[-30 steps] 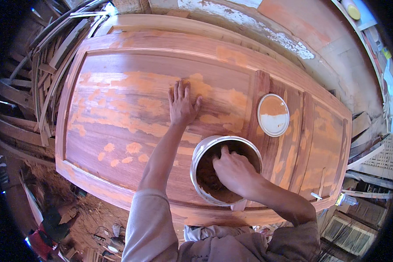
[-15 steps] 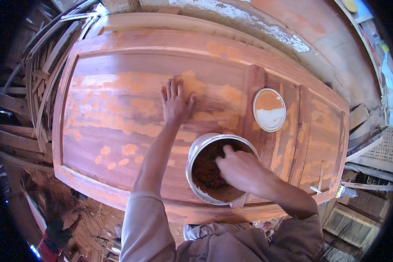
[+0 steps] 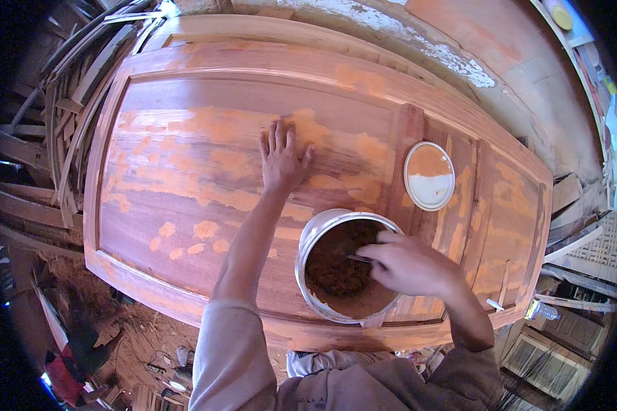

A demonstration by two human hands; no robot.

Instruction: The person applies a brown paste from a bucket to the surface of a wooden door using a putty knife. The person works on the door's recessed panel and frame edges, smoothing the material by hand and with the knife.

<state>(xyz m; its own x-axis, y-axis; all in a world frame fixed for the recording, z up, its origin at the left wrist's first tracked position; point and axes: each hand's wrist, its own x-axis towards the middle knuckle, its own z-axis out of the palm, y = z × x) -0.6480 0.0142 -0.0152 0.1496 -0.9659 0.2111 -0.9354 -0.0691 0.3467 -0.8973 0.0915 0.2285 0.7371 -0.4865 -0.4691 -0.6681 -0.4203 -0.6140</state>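
Observation:
My left hand (image 3: 284, 163) rests flat on the reddish wooden door (image 3: 185, 154), fingers spread, beside an orange filler patch (image 3: 305, 125). It holds nothing. Over the mouth of a white bucket (image 3: 303, 277), my right hand (image 3: 411, 264) is closed around a thin grey blade-like tool (image 3: 360, 259), most of it hidden by the fingers. Brown paste (image 3: 336, 270) lies inside the bucket and coats its wall. To the right of the bucket, a round white lid (image 3: 432, 192) lies on the door, its far half smeared with orange-brown paste.
Scrap wood strips (image 3: 68, 137) are heaped at the left. A small white stick-like object (image 3: 495, 305) lies near the door's right end, by a clear bottle (image 3: 545, 312). Behind runs a pale plank (image 3: 253, 29) along a wall. Shavings cover the floor (image 3: 140, 335).
My right hand has drawn back toward the right side of the bucket, and the grey tool now shows at its fingertips. My left hand stays flat on the door. The view has shifted slightly.

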